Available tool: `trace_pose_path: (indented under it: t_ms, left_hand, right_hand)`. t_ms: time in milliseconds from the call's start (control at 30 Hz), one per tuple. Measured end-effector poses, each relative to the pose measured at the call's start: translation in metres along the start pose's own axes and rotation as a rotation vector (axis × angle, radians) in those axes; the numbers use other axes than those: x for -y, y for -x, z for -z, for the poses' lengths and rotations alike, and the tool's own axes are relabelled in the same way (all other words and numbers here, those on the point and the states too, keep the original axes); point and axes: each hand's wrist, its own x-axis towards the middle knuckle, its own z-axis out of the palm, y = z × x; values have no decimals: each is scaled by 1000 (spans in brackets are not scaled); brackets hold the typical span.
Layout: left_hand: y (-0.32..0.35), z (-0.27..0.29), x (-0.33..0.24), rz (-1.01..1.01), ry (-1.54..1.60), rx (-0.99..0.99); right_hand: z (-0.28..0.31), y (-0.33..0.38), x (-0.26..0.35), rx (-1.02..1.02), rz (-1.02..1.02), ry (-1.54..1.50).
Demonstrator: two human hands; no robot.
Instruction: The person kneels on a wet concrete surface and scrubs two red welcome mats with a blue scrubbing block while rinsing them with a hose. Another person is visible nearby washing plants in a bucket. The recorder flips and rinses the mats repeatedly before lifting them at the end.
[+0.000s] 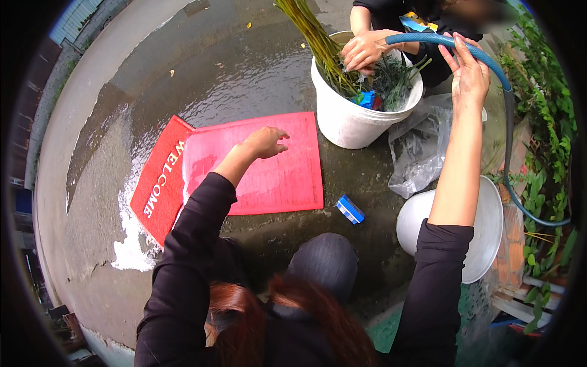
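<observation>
An oblong blue-and-white block (350, 209) lies on wet grey concrete (275, 61), just beside the lower right corner of a flat pink rectangular mat (287, 183); the bare left hand (264, 142), fingers spread, is over the mat; beyond, the bare right hand (469, 73) pinches a blue flexible hose (422, 38), its end above a round white plastic bucket (354, 125)

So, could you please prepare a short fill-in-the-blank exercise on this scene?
1. The right hand holds a blue ____.
2. The left hand is over a red ____.
3. The co-worker's hands are at the mouth of a white ____.
4. The clear plastic bag and the round grey basin lie on the picture's ____ side.

Missing words: hose; mat; bucket; right.
</observation>
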Motion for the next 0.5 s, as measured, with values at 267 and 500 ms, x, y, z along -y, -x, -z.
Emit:
trace_pose_path:
  t_ms: [267, 500]
  left_hand:
    - [0, -6, 7, 28, 18, 24]
    - [-2, -4, 11, 18, 21, 55]
  right_hand:
    - [-5, 8, -25, -31, -44, 31]
    - [0, 32, -36, -24, -13, 26]
